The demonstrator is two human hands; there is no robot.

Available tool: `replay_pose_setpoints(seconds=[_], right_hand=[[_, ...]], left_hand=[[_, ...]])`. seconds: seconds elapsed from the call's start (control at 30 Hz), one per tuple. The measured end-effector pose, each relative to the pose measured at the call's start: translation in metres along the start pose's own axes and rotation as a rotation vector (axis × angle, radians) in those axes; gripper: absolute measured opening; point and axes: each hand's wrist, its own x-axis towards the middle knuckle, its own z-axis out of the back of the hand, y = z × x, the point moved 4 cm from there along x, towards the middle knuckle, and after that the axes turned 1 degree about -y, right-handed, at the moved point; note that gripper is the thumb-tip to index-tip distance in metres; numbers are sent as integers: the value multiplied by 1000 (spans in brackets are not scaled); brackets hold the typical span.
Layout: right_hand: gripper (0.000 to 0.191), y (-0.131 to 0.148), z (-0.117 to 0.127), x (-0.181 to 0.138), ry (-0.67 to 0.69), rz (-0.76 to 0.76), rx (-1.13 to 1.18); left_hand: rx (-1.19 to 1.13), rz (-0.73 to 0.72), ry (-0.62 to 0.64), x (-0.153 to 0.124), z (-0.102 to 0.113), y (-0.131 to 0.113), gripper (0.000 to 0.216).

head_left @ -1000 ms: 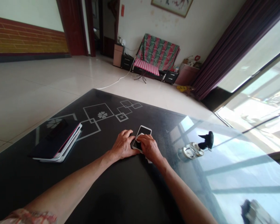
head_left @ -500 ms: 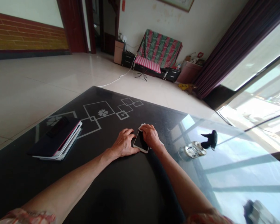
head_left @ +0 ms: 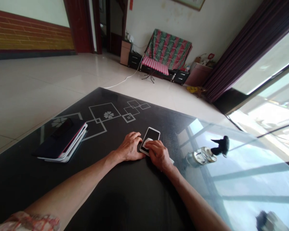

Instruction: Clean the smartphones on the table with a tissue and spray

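The right hand point(head_left: 160, 156) pinches a white cloth point(head_left: 147, 142) on the phone point(head_left: 153, 133) from five o'clock. The left hand point(head_left: 130, 147), thumb spread wide from loosely bent fingers, braces the phone's edge at eight o'clock. The phone lies flat on the table point(head_left: 93, 195); wiping looks under way, though how much is finished cannot be told. Farther off, a spray bottle point(head_left: 202, 156) sits at four o'clock and a stack of flat items point(head_left: 60, 141) at nine, neither in hand.

Purple curtain point(head_left: 240, 48), draped patterned cloth point(head_left: 169, 48), tiled floor point(head_left: 48, 77)
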Motion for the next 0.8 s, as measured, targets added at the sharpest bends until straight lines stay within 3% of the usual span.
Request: replay_pose_setpoints(seconds=[0.07,0.33,0.53,0.8], right_hand=[[30,-2,-1,0,-43,-12,-40],[33,6,-5,1,81,24,-37],[32,20,-5,-4,156,82,29],[29,12,-2,-5,162,75,-19]], left_hand=[[8,-9,33,0,2,-1,54],[21,-79,149,-1,5,3,47],[32,-85,149,1,5,5,48],[46,-107,77,2,2,8,50]])
